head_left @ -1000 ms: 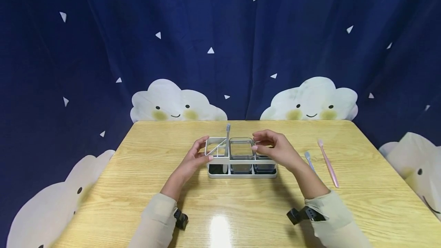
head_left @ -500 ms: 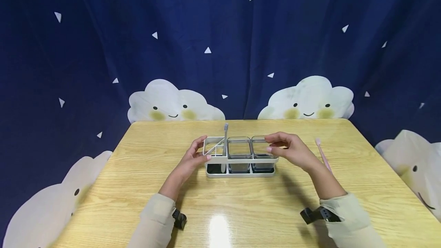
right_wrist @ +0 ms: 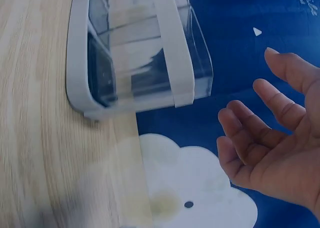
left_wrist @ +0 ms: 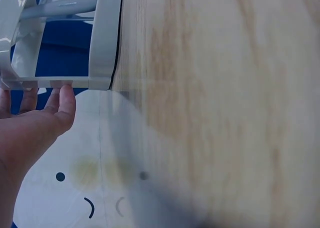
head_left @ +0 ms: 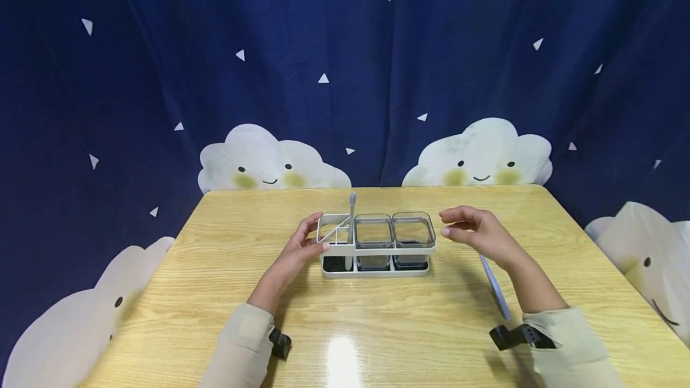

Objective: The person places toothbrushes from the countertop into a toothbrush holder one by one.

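Observation:
My left hand [head_left: 293, 256] grips the left end of a white toothbrush holder [head_left: 377, 251], thumb at the front rail and forefinger at the back corner. In the left wrist view, fingertips touch the side bar of the holder [left_wrist: 107, 33]. A grey-blue toothbrush [head_left: 352, 220] stands upright in the divided left section. Two clear square cups fill the other places, a middle cup [head_left: 374, 244] and a right cup [head_left: 414, 244]. My right hand [head_left: 482, 238] hovers just right of the right cup, fingers loosely bent, thumb and forefinger apart, holding nothing.
A blue toothbrush [head_left: 495, 289] lies on the wooden table [head_left: 226, 292] beside the right forearm, its head hidden behind the hand. Behind the table's far edge hangs a dark blue curtain [head_left: 269, 76] with white clouds.
My right hand has moved right, away from the rim of the right cup. Its forearm now covers the pink toothbrush seen earlier. My left hand keeps its hold on the holder.

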The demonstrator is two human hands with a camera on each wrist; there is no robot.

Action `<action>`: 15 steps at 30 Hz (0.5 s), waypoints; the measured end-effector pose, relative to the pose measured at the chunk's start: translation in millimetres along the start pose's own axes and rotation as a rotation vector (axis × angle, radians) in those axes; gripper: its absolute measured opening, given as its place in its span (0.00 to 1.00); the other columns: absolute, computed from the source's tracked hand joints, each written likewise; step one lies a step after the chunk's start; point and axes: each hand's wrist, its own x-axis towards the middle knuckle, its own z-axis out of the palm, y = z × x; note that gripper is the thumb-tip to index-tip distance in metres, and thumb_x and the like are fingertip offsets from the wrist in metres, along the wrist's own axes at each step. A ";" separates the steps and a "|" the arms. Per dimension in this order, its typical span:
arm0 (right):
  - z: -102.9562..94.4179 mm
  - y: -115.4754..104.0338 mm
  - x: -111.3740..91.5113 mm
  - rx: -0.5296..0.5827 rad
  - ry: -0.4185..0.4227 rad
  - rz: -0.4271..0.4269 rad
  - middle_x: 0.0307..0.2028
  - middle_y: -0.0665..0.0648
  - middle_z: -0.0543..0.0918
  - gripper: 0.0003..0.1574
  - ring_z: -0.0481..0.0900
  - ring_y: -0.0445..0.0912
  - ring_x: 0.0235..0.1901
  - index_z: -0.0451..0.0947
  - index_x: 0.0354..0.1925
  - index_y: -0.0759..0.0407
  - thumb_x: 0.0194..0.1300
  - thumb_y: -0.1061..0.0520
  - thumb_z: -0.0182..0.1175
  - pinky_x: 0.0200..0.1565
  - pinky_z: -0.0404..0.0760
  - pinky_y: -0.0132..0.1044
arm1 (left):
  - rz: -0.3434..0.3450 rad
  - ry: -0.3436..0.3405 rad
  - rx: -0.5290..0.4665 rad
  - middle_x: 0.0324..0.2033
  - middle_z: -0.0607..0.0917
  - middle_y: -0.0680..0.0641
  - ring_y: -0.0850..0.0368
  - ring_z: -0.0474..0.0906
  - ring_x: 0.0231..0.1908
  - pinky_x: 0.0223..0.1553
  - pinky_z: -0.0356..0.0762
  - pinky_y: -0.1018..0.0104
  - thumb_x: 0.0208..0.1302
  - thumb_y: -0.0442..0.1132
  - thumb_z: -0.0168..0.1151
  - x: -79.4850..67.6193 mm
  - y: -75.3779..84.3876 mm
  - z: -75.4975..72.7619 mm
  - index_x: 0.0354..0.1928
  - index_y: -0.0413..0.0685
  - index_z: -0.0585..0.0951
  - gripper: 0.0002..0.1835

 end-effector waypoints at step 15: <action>-22.9 21.0 -13.2 -0.112 -0.003 0.077 0.46 0.63 0.77 0.25 0.76 0.50 0.42 0.73 0.53 0.67 0.63 0.53 0.61 0.40 0.77 0.36 | 0.000 0.003 0.009 0.62 0.60 0.37 0.45 0.66 0.54 0.51 0.68 0.61 0.60 0.28 0.57 0.9 -1.6 -1.0 0.70 0.47 0.54 0.38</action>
